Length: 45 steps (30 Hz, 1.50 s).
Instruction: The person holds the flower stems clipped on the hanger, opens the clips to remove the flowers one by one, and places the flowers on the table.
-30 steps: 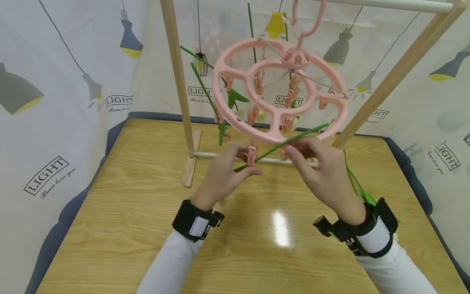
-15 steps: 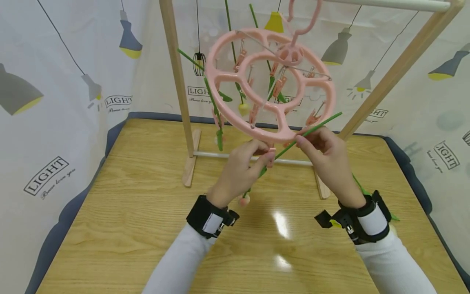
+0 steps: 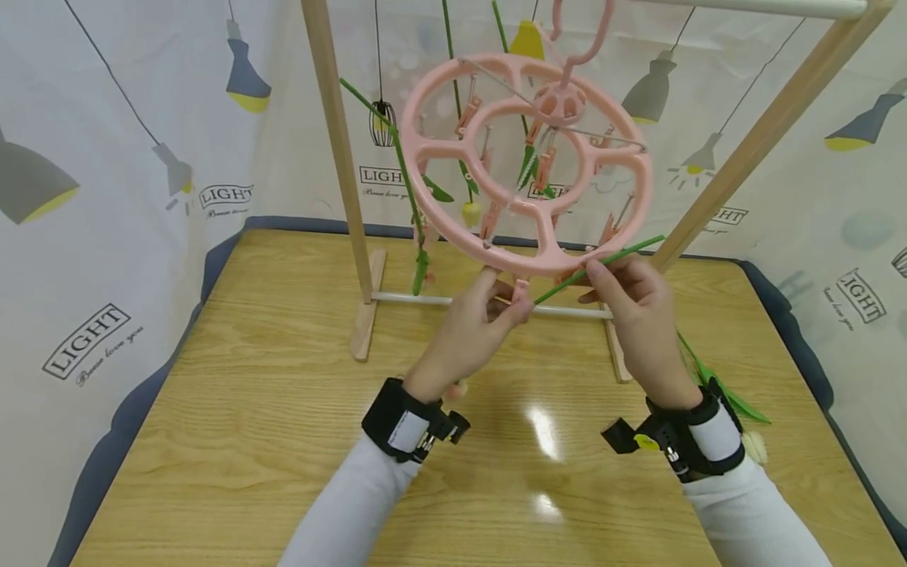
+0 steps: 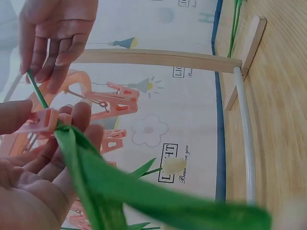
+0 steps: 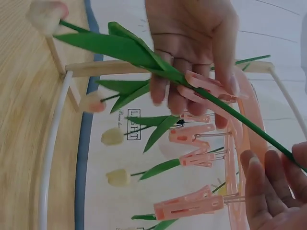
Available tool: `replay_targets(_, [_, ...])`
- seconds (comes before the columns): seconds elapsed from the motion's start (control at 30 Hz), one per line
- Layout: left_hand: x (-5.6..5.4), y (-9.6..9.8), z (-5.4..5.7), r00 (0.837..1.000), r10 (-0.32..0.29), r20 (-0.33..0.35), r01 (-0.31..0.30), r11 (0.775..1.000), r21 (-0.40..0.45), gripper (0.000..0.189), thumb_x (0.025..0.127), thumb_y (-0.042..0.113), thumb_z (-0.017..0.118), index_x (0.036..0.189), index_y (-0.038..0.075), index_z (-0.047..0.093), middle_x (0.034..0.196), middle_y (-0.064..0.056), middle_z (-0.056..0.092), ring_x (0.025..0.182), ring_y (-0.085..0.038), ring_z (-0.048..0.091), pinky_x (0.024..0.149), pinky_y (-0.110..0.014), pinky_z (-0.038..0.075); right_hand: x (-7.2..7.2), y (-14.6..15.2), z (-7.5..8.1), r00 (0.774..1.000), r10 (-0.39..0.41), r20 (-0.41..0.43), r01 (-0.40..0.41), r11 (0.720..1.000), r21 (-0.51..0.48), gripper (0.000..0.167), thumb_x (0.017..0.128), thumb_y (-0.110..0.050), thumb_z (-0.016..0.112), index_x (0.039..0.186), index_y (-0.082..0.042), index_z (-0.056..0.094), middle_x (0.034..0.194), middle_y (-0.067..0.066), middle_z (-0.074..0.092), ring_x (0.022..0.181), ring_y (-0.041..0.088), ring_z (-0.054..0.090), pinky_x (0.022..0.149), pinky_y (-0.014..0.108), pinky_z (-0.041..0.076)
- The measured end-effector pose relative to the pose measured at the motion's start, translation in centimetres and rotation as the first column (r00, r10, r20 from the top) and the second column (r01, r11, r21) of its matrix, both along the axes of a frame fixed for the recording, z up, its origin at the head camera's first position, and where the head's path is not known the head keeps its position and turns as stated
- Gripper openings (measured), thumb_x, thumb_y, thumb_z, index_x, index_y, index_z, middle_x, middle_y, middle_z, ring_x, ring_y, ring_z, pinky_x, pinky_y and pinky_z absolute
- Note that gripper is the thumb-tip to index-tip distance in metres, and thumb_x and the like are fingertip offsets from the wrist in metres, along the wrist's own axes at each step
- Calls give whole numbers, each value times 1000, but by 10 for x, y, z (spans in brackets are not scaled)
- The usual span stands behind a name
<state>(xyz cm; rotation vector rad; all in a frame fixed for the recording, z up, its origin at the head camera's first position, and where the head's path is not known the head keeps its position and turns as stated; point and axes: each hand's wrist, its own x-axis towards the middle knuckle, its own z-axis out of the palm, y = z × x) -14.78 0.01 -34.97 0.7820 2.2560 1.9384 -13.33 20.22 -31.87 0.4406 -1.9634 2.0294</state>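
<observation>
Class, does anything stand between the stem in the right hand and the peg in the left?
Nothing visible does: in the right wrist view, the stem, pinched by the right hand, touches the peg the left hand holds.

Rack [image 3: 342, 157]: on the surface [image 3: 248, 441], before the backdrop [image 3: 298, 157].
Hanger [image 3: 548, 234]: between the rack's posts [image 3: 770, 142].
Flower [image 5: 163, 71]: stem [image 5: 240, 118] in a clip [image 5: 204, 81] at the hanger's near edge.
Left hand [image 3: 468, 335]: at that clip.
Right hand [image 3: 643, 323]: on the stem, right of the clip.
Other flowers [image 5: 112, 136]: in clips at the hanger's left and rear.
Loose flower [image 3: 730, 394]: on the surface, right of the rack.
</observation>
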Motion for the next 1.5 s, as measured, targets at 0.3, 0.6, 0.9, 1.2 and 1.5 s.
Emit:
replay_targets(0.3, [-1,5,-1,996,-30,80,32,999,-23,36,106,32,42,138,15,38,103,-12,61,84,-21,64,69,-39,61,-2,0,-4,998,58,36,-49,975,-219,16,101,-6,52,111,3,60,98,7,71,84,14,72,73,23,60])
replay_targets(0.6, [1,15,-3,1000,5,12,-6,999,46,33,105,20,46,135,10,38,105,-14,58,86,-23,64,71,-30,59,1,-5,-12,993,84,88,-60,968,-242,21,101,-11,53,117,2,54,103,7,65,87,15,73,81,29,61])
replay_targets(0.9, [0,18,-7,998,57,18,-59,988,144,24,104,15,46,126,4,42,102,-14,54,91,-24,63,78,-30,60,1,-13,-13,997,36,69,-23,983,-184,17,98,-3,58,114,3,60,96,6,65,83,14,74,78,29,62])
replay_targets(1.2, [1,18,-8,996,77,43,-82,988,134,30,103,15,49,131,8,41,104,-16,59,87,-28,67,68,-26,57,3,-22,-16,993,-50,110,67,985,-157,12,97,-4,59,109,-2,61,93,4,70,77,13,74,74,28,62])
replay_targets(1.5, [3,18,-9,993,95,72,-105,982,155,30,103,16,49,130,6,41,108,-19,63,89,-28,68,66,-24,57,1,-24,-18,994,-68,89,81,986,-148,11,98,-5,58,109,-4,61,93,4,68,77,12,73,73,27,62])
